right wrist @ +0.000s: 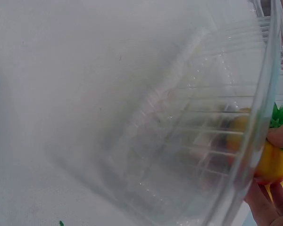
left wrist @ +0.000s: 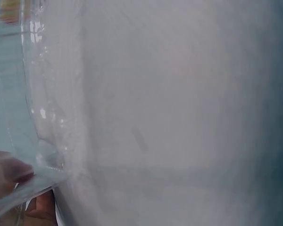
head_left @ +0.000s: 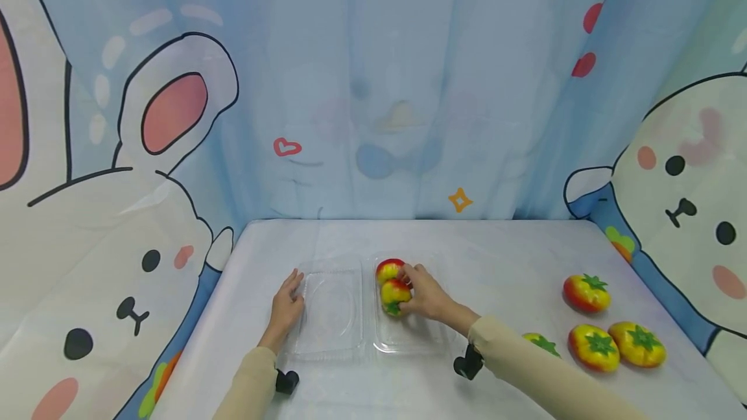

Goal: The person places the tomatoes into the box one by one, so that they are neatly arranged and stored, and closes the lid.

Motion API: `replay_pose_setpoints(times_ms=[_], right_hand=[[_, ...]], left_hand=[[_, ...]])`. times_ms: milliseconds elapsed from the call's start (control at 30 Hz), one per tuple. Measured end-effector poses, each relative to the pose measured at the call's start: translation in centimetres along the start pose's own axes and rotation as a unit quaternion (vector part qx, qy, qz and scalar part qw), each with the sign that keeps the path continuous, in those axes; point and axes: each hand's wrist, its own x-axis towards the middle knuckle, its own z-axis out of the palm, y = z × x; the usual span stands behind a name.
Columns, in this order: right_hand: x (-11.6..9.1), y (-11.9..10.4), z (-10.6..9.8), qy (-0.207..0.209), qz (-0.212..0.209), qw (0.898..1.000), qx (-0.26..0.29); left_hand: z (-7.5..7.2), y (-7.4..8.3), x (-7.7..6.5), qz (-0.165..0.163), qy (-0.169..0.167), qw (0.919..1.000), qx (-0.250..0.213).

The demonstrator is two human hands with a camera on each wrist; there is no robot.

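Gentleness probably serves you best here: set the glossy, ribbed red-and-yellow fruit with a green leafy top [head_left: 392, 294] down rather than dropping it, since thin plastic likely shifts under a knock. It is within the right-hand clear plastic shell [head_left: 403, 349], just on the near side of a second red-and-yellow fruit [head_left: 387, 270], so ease it into place without shoving its neighbour, and release only once it sits firm; whether it touches the bottom, you cannot tell from these views. Your right grip [head_left: 428, 295] pinches it, thumb by the leafy top and fingers on the opposite side, the beige-sleeved forearm slanting in from the lower right; best lift that wrist clear of the rim as you let go. Your left grip [head_left: 286, 304] pinches the outer edge of the left-hand clear plastic shell [head_left: 329, 316], thumb above and fingers beneath, which should steady both shells on the white desk [head_left: 502, 258] if they are joined. Four more red-and-yellow fruits [head_left: 593, 347] lie well apart at your right, one partly hidden by your sleeve [head_left: 519, 355].
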Motion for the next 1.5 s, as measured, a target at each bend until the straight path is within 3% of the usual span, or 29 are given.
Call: replay_pose_setpoints(times_ms=[567,800,1033,1233,1367,1500], right_hand=[[-0.2,0.4,-0.8,-0.027,-0.010,0.999,-0.015],[-0.4,0.6,-2.2,-0.052,-0.014,0.998,-0.015],[-0.7,1.8,-5.7,-0.057,-0.039,0.998,-0.004],[-1.8,4.3,-9.8,-0.077,-0.044,0.996,-0.013],[-3.4,5.9,-12.5,-0.122,-0.021,0.992,-0.011],[-5.5,7.5,-14.3,-0.166,0.040,0.985,-0.006]], left_hand=[[0.0,-0.3,0.0,0.006,0.000,1.0000,0.002],[0.0,-0.3,0.0,-0.001,-0.005,1.0000,-0.002],[0.0,0.0,-0.1,0.006,-0.003,1.0000,0.003],[-0.1,-0.1,0.0,0.012,-0.002,0.9999,0.008],[0.0,-0.1,0.0,0.014,-0.001,0.9998,0.011],[0.0,-0.1,-0.1,0.014,0.000,0.9998,0.011]])
